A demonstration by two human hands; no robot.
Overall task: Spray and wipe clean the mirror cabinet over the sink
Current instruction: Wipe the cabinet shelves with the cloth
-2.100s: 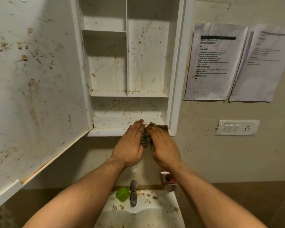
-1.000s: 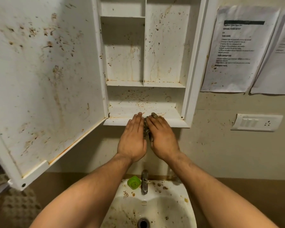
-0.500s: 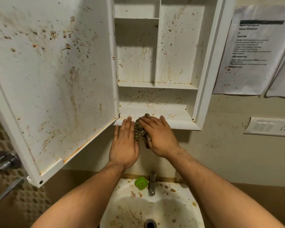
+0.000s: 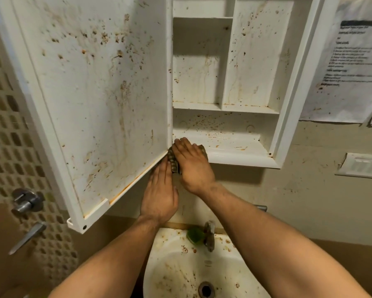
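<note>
Wiping is in hand: the right hand [image 4: 192,164] presses the cloth [image 4: 173,161] with near-straight fingers onto the left front corner of the cabinet's [image 4: 288,104] bottom shelf [image 4: 234,147], the left hand [image 4: 159,194] flat and empty beside it; next, probably, a firm drag rightward over the spattered shelf.
</note>
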